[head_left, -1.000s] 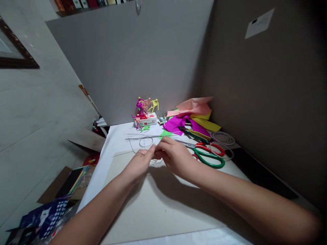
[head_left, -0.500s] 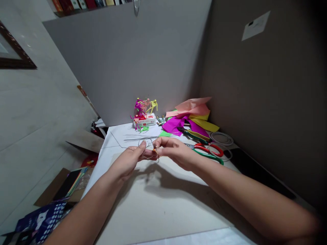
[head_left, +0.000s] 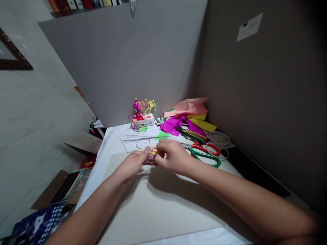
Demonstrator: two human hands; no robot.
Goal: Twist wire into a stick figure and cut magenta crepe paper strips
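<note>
My left hand point(head_left: 133, 163) and my right hand point(head_left: 171, 156) meet over the white table point(head_left: 158, 204), fingertips pinched together. Between them is a small orange piece point(head_left: 153, 150) on thin silver wire point(head_left: 133, 152). Both hands are closed on it; how the wire runs inside the fingers is hidden. A wire loop point(head_left: 143, 143) and several straight wires point(head_left: 138, 137) lie just behind the hands.
Green and red scissors point(head_left: 205, 153) lie right of my right hand. Coloured paper sheets point(head_left: 189, 115) are piled in the back corner, with a white cable coil point(head_left: 218, 137). Small paper figures point(head_left: 143, 110) stand on a box by the grey back panel. Boxes and clutter lie on the floor at left.
The hands rose slightly off the table half a second ago, then lowered again; the orange piece now shows between the fingertips. The camera shifted slightly.
</note>
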